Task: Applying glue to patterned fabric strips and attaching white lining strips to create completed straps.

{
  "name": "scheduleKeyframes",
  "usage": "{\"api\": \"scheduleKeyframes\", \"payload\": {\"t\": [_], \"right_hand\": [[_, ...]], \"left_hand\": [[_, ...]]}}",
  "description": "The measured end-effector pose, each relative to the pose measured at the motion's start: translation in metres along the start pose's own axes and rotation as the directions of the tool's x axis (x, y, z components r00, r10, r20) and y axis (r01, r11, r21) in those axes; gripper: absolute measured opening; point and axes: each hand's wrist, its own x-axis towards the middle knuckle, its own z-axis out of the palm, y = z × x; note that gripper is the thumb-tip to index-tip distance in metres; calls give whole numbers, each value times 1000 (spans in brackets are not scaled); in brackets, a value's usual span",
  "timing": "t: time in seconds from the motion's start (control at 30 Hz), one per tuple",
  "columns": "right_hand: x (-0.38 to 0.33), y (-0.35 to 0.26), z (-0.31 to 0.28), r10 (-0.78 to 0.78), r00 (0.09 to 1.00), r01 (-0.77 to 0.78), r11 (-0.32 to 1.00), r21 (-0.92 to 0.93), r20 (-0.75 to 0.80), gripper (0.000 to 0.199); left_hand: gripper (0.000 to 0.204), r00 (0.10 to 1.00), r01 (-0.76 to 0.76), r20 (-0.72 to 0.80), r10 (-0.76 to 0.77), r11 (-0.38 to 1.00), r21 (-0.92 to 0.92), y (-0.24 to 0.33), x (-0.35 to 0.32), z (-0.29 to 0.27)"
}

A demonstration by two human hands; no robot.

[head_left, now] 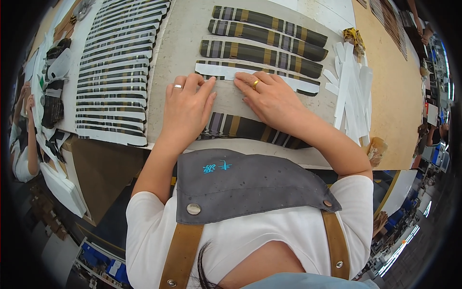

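A plaid strip (308, 91) in dark green, grey and tan lies crosswise on the worktable, with a narrower white backing strip (216, 71) on top of it. My left hand (186, 103) has its fingers bent and closed at the near edge, close to the strip's left end. To its right, my right hand (269, 96) presses its closed fingertips on the same edge, partly covering the white strip. Nearer to me lies another plaid strip (236, 126), partly hidden by my forearms. Beyond my hands, three more plaid strips, such as this one (260, 54), lie in a row.
On the left, a long board holds overlapping rows of plaid-and-white strips (113, 86). A loose pile of white strips (353, 91) lies at the right, near a yellow-and-black bundle (353, 38) and a crumpled clear wrapper (377, 150). Other people's arms show at both sides.
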Motion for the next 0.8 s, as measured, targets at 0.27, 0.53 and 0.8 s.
{"api": "scheduleKeyframes", "payload": {"t": [0.27, 0.53, 0.8], "right_hand": [[-7, 1, -5, 56, 997, -58, 998, 39, 51, 37], [-61, 16, -22, 244, 968, -242, 969, -42, 58, 35], [-119, 34, -31, 438, 888, -443, 896, -8, -141, 26]], "left_hand": [[32, 996, -59, 69, 54, 996, 62, 0, -1, 3], [32, 996, -47, 81, 46, 999, 10, -1, 6, 0], [27, 994, -65, 84, 63, 998, 19, 2, 17, -4]]}}
